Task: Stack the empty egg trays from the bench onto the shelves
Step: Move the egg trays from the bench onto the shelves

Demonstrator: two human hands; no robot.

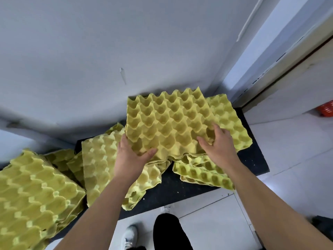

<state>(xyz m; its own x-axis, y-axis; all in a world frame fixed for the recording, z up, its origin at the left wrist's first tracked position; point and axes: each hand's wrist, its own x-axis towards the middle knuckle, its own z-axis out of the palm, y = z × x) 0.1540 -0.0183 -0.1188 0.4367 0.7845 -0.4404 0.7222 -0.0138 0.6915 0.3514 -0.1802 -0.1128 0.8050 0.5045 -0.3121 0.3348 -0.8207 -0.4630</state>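
Note:
A thin stack of yellow egg trays (167,121) is tilted up over the black bench (180,192). My left hand (131,156) grips its near left corner, thumb on top. My right hand (218,145) grips its near right edge with curled fingers in the cups. More yellow trays lie loose beneath it (201,174) and to its right (232,120). Another tray (100,159) lies left of my left hand, and a thicker stack (34,199) sits at the far left.
A white wall (108,51) rises right behind the bench. To the right are white floor tiles (288,150), a door frame (270,73) and a red basket (327,109). My feet (129,235) stand at the bench's front edge.

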